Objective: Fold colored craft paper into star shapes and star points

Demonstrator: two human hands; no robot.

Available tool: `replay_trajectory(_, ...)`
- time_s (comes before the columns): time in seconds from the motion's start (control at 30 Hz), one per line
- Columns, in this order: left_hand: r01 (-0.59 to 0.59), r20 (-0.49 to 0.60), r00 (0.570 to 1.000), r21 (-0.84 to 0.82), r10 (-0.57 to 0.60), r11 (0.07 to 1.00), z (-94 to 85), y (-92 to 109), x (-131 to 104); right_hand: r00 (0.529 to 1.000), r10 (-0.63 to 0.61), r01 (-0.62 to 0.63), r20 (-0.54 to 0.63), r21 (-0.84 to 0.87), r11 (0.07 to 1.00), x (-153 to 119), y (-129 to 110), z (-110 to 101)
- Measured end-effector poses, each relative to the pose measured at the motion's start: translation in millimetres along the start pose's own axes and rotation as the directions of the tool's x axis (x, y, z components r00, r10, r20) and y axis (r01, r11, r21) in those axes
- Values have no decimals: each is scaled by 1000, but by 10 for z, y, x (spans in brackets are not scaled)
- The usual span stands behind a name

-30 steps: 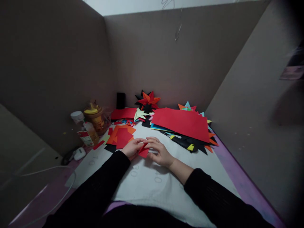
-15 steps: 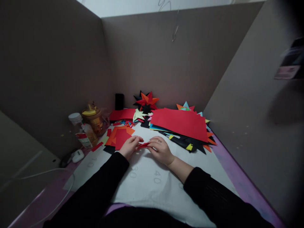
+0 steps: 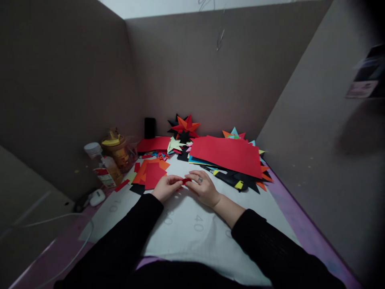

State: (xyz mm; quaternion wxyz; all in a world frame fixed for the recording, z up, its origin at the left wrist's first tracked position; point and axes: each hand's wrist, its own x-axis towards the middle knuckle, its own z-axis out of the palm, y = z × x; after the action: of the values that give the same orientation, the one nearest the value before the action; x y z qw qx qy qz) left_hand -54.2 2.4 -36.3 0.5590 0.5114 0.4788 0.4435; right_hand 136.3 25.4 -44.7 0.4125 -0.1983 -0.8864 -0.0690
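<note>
A small red folded paper (image 3: pixel 186 181) is held between my two hands, just above the white sheet (image 3: pixel 186 241) that covers the desk. My left hand (image 3: pixel 167 187) pinches its left end between thumb and fingers. From the other side my right hand (image 3: pixel 204 188), with a ring on one finger, grips the right end. Most of the paper is hidden behind the fingers, so its exact shape is unclear. Just beyond my left hand lie red paper pieces (image 3: pixel 154 175) over orange ones (image 3: pixel 140 171) and black ones.
Behind my right hand rests a stack of red sheets (image 3: pixel 227 156), with a black-and-yellow cutter (image 3: pixel 228 180) along its front edge. Folded paper stars (image 3: pixel 185 125) stand at the back. On the left are a bottle (image 3: pixel 105 166), a yellow-lidded cup (image 3: pixel 117 150) and a white earbud case (image 3: pixel 97 197).
My hands have drawn closer together around the red paper, and less of it shows. The left fingers have closed tighter at its end. The whole view has shifted slightly.
</note>
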Motion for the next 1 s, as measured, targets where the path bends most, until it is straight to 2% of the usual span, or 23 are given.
replay_trajectory(0.2,23,-107,994,-144,-38,989,11,-43,37,999,29,-29,-37,1,1000,0,-56,4)
replay_trajectory(0.4,142,-90,977,-387,-191,911,54,-13,11,1000,-2,2,-5,15,1000,27,-58,7)
replay_trajectory(0.5,106,-115,980,-386,-161,917,57,-19,15,999,-12,13,34,-23,1000,22,-32,18)
replay_trajectory(0.57,52,-137,986,-317,-100,947,48,-38,30,997,-4,8,82,-45,999,12,-6,48)
replay_trajectory(0.67,26,-133,990,-95,-39,995,15,-79,65,986,12,-3,166,-54,999,-2,34,107)
replay_trajectory(0.73,49,-114,993,71,-41,996,-20,-109,84,981,15,-5,195,-52,999,-9,57,138)
replay_trajectory(0.8,22,-116,993,235,5,972,-60,-134,91,977,3,8,213,-51,999,-18,76,155)
replay_trajectory(0.87,-76,-115,984,423,137,903,-98,-152,82,969,-23,35,245,-44,998,-29,92,162)
replay_trajectory(0.93,-165,-73,963,604,261,780,-125,-163,64,958,-43,52,285,-21,998,-42,106,166)
replay_trajectory(1.0,-221,-14,945,713,328,666,-141,-168,48,951,-33,26,306,26,999,-58,122,175)
